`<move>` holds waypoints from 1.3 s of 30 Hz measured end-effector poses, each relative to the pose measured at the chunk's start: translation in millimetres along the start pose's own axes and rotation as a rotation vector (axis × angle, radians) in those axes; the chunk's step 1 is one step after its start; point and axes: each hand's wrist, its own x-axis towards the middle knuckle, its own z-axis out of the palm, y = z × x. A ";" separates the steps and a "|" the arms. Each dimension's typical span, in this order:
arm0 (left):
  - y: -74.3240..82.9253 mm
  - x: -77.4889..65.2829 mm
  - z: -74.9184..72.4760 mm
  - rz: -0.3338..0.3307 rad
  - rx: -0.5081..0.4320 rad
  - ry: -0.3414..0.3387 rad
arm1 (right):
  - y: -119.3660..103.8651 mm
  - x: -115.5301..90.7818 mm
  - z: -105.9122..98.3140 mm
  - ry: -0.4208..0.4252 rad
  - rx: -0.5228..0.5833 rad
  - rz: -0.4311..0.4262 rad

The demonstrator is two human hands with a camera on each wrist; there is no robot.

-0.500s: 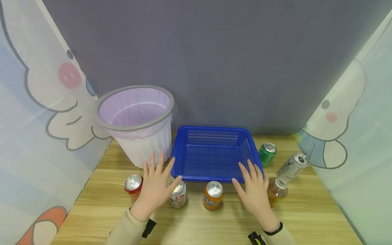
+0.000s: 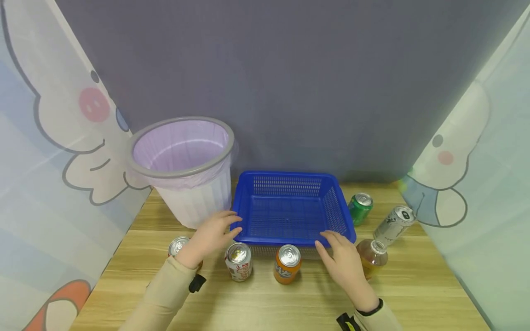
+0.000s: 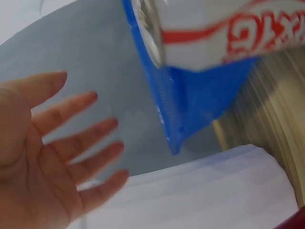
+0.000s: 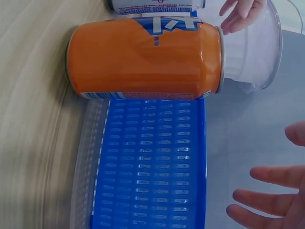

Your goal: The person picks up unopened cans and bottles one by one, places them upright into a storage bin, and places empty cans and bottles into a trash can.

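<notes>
My left hand [image 2: 210,236] hovers by the front left corner of a blue plastic basket [image 2: 285,241], its fingers pointing right. In the left wrist view the fingers [image 3: 90,138] are apart and hold nothing. My right hand [image 2: 344,264] is over the basket's front right corner with fingers slightly bent, and nothing is in its grasp. Whether either hand touches the rim I cannot tell. In front of the basket stand a white can with red lettering [image 2: 239,266] and an orange soda can [image 2: 286,268]. Another can [image 2: 178,243] is partly hidden behind the left wrist.
A white bin [image 2: 194,197] with a purple liner and grey rim stands back left. Right of the basket are a green can [image 2: 360,209], a silver can [image 2: 393,226] and a bottle of amber liquid [image 2: 371,257], partly behind the right hand. A grey wall [image 2: 265,92] rises behind.
The left hand has turned from spread fingers pointing forward to fingers pointing right toward the basket. The right hand's fingers have bent and drawn back a little. The cans and basket stay put.
</notes>
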 end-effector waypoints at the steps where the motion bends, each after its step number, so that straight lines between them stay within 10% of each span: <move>1: -2.2 2.1 0.9 0.016 -0.006 -0.028 | 0.3 -0.3 0.5 -0.009 0.003 0.006; 11: -14.6 20.4 13.1 0.056 -0.055 -0.225 | 1.8 -1.4 4.4 -0.084 0.007 0.049; 27: -23.9 32.0 25.4 0.053 -0.064 -0.336 | 0.6 3.7 4.2 -0.135 -0.007 0.029; 39: -33.6 38.7 31.6 0.114 -0.170 -0.377 | -5.1 27.0 -36.8 -0.218 0.037 0.039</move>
